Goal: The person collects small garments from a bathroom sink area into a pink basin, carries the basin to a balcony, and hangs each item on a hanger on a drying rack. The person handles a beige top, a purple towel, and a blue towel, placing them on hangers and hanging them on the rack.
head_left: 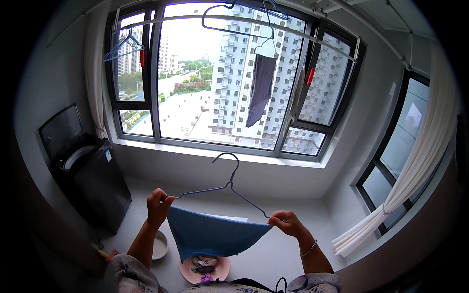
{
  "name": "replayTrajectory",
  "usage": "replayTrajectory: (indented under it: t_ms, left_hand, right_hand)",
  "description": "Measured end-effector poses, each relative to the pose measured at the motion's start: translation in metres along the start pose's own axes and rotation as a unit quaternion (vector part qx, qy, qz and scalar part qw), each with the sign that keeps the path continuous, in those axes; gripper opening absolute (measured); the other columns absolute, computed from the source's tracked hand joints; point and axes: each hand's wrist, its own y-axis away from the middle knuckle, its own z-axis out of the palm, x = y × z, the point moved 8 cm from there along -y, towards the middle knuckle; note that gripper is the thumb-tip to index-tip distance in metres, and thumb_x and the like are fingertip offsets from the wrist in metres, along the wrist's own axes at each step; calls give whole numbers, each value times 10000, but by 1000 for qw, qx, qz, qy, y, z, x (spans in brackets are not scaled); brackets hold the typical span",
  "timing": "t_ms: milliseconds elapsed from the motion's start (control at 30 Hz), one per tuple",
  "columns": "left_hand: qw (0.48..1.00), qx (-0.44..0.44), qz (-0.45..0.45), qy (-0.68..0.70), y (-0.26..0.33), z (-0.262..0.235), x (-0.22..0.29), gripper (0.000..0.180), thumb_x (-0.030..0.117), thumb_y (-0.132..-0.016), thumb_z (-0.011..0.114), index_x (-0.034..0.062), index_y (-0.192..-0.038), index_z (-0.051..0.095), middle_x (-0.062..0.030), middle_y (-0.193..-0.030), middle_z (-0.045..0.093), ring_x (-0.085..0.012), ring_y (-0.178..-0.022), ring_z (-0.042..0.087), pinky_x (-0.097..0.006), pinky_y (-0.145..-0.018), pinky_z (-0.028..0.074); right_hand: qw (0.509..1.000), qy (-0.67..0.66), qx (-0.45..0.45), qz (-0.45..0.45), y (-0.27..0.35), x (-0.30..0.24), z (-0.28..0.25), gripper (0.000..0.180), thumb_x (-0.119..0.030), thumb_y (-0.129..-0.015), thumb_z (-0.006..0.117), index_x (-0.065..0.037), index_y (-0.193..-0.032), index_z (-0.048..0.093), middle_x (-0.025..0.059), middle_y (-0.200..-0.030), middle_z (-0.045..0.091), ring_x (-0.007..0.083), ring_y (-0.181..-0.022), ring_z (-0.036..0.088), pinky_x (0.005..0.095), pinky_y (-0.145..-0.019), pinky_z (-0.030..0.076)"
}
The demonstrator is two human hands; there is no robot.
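A blue towel (215, 232) hangs stretched between my two hands, draped over the lower part of a dark wire clothes hanger (230, 184). My left hand (158, 204) is closed at the hanger's left end, gripping the towel's upper left corner. At the other end, my right hand (288, 223) pinches the towel's upper right corner by the hanger's right tip. The hanger's hook points up. Below the towel, a pink basin (223, 267) on the floor holds crumpled cloths (204, 263), partly hidden by the towel.
A white bowl-shaped basin (160, 245) stands beside the pink one. At left is a black top-loading washing machine (93, 180) with its lid up. Overhead, a drying rail (190, 19) carries hangers (128, 46) and a grey cloth (261, 88). A curtain (391, 200) hangs at right.
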Motion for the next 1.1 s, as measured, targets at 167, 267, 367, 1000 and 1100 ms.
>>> replayTrajectory:
  t_ms: [167,267,367,1000,1100]
  left_hand:
    - [990,-32,-51,125,2,55,-20,413,411,-779,662,86,-612,468,-13,-528,411,-89,-467,387,-229,-405,285]
    - [984,-62,-47,159,-10,89,-13,366,410,-791,639,100,-651,504,-9,-542,446,-75,-464,416,-187,-405,330]
    - [981,-80,-44,170,-23,118,9,358,402,-793,638,93,-652,527,-18,-539,474,-81,-465,447,-194,-406,354]
    - [925,-236,-155,256,-22,182,24,264,323,-812,643,74,-726,613,-49,-593,540,-122,-511,523,-210,-467,449]
    - [915,-261,-152,266,-27,187,31,273,326,-819,634,68,-729,613,-51,-595,540,-121,-513,521,-213,-469,452]
  right_hand:
    - [983,-184,-1,7,23,-17,-18,263,-241,-896,531,-13,-890,661,146,-930,650,229,-823,631,334,-717,520]
    - [986,-146,15,72,40,-49,-37,273,-213,-911,495,7,-969,646,157,-947,647,253,-913,630,367,-794,519]
    - [989,-54,93,99,54,-70,-61,265,-186,-918,484,25,-966,637,163,-900,652,238,-842,646,362,-767,531]
    - [966,-17,235,108,88,-62,-103,256,-196,-920,485,0,-853,636,121,-752,655,195,-719,660,333,-682,553]
    - [962,18,252,108,93,-70,-106,261,-204,-918,491,5,-858,636,119,-754,653,190,-708,656,323,-665,551]
